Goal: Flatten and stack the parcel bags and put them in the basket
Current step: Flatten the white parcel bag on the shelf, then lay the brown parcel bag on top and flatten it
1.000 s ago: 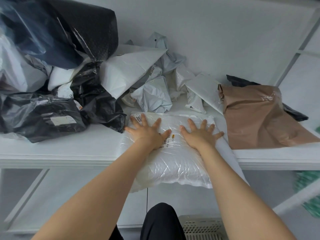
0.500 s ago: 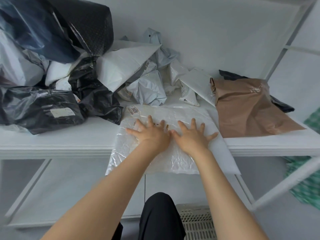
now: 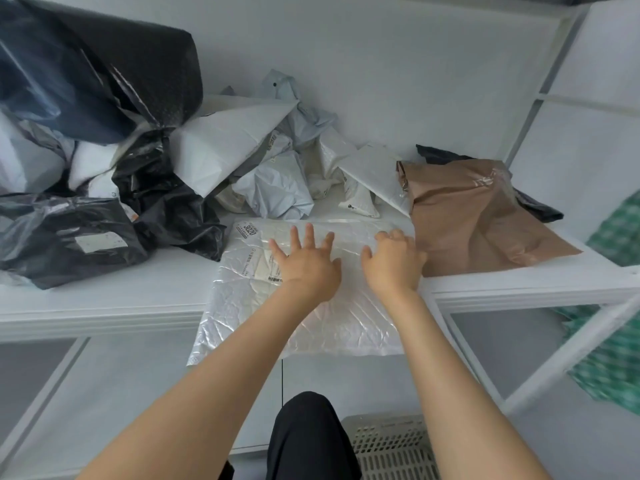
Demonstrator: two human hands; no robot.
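we count: left hand (image 3: 308, 268) plus right hand (image 3: 394, 268), 2 | clear bag (image 3: 242, 289), 1 | brown bag (image 3: 478, 220), 1 | basket (image 3: 391, 448), 1 | heaped bags (image 3: 235, 143) (too tangled), no count

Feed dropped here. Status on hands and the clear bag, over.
Left hand flat on clear bag. Right hand at its right edge, fingers bent, grip unclear. Brown bag alongside.

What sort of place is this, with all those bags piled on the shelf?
Probably a storage or packing corner, perhaps at home; that is a guess. A white shelf unit holds a heap of crumpled parcel bags, and a slatted basket stands on the floor below.
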